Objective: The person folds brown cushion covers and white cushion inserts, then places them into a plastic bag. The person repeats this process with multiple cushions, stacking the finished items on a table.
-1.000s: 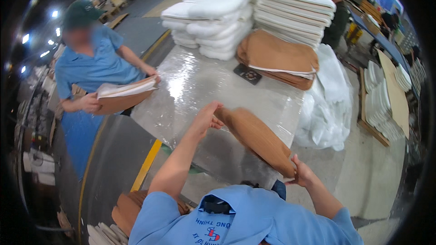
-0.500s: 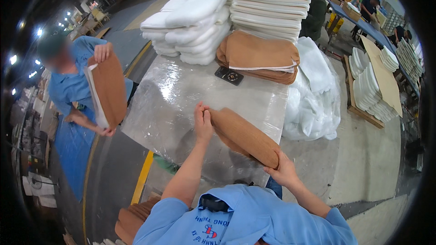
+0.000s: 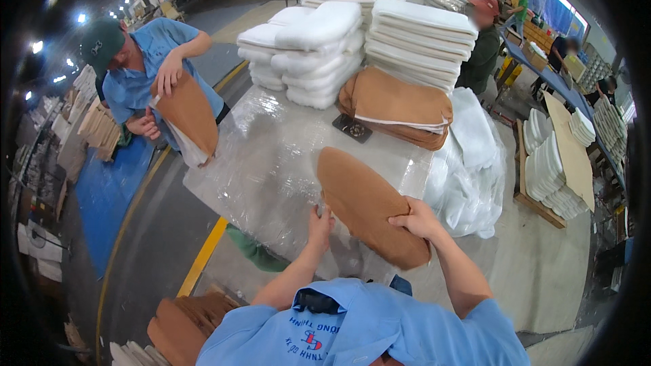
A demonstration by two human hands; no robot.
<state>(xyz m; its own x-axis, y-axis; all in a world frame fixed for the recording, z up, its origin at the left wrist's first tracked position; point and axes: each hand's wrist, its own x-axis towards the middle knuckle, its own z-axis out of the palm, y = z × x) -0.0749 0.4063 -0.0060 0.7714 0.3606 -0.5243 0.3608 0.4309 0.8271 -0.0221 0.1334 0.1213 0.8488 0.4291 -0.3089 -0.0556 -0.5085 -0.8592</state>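
A long, rounded brown fabric-covered pad (image 3: 369,203) is tilted over the plastic-wrapped table (image 3: 271,163), its broad face toward me. My right hand (image 3: 415,220) grips it by the right edge, thumb on top and the other fingers out of sight beneath. Close to the pad's lower left edge is my left hand (image 3: 320,229), with thumb and fingertips up and apart; whether they touch the pad is unclear. Beyond the pad lies a stack of brown pads (image 3: 397,102) with white edges showing. A dark phone-like object (image 3: 352,129) rests against that stack.
Tall stacks of white pads (image 3: 420,44) fill the table's far side. White material in clear plastic (image 3: 468,169) bulges at the right. On the left a co-worker (image 3: 152,61) handles another brown pad (image 3: 188,115). More brown pads (image 3: 180,329) lie low at my left.
The pad has turned to show its broad face. My left hand has left its far end and come down nearer me. The co-worker's pad has been lowered and tilted, hands shifted.
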